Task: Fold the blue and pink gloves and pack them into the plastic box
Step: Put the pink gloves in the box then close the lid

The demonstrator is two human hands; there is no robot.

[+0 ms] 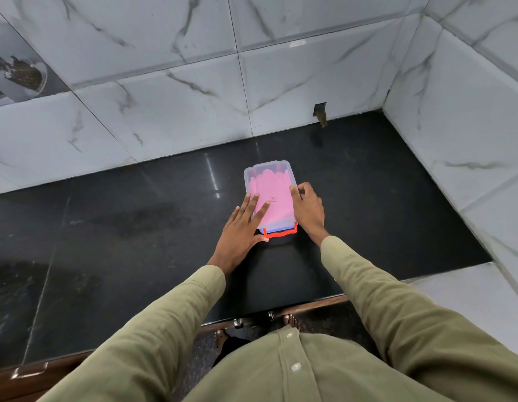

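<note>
Clear plastic box (269,195) sits on the black stone counter (121,221), near the tiled wall (170,111), with its translucent lid (266,169) already lying over the top. Pink glove (273,198) shows through the lid, filling most of the inside, and a strip of blue glove (276,228) peeks beneath it at the near end, just above the red latch (281,234), which hangs down, not yet swung up.

Left hand (241,230) lies flat, its fingers spread apart across the near left corner of the lid, the thumb down by the latch. Right hand (307,208) curls over the right edge, the thumb on top and the other fingers tucked down the side wall, so it pinches lid and box together.

The risks from here, as I judge them: the gloves look packed high, so springy folds could push the lid back up and keep it from seating. Pressing mostly at the near end may tip the far end of the lid off its rim. Blue fabric sits close to the near rim and could get caught between lid and box, blocking the latch. On the polished stone the light box may also slide away under an uneven push. Whether a far-end latch is fastened I cannot tell
</note>
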